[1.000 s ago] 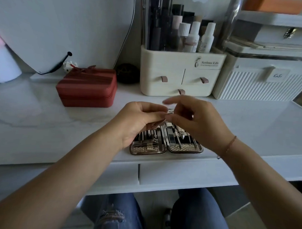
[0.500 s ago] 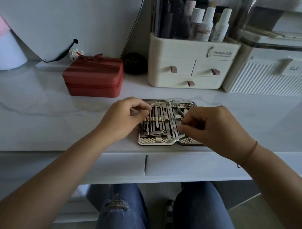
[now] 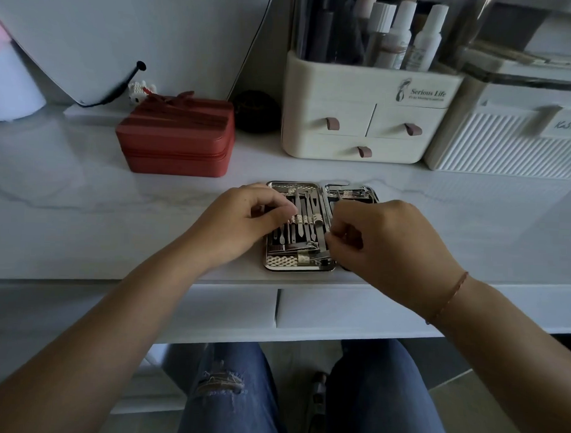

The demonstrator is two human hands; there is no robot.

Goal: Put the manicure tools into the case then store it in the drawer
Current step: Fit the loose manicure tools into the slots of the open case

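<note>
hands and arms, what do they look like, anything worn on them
Both forearms are bare, with no sleeves in view. The right wrist wears a thin reddish-brown cord bracelet. No ring or watch shows on the left hand or the right hand, though the fingers are partly hidden.

We see shiny metal tools (image 3: 305, 217) in a shiny metal case (image 3: 295, 268) on a smooth, glossy table (image 3: 83, 215), and a matt red box (image 3: 176, 141).

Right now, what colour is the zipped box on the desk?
The zipped box is red, seen best in the head view.
</note>
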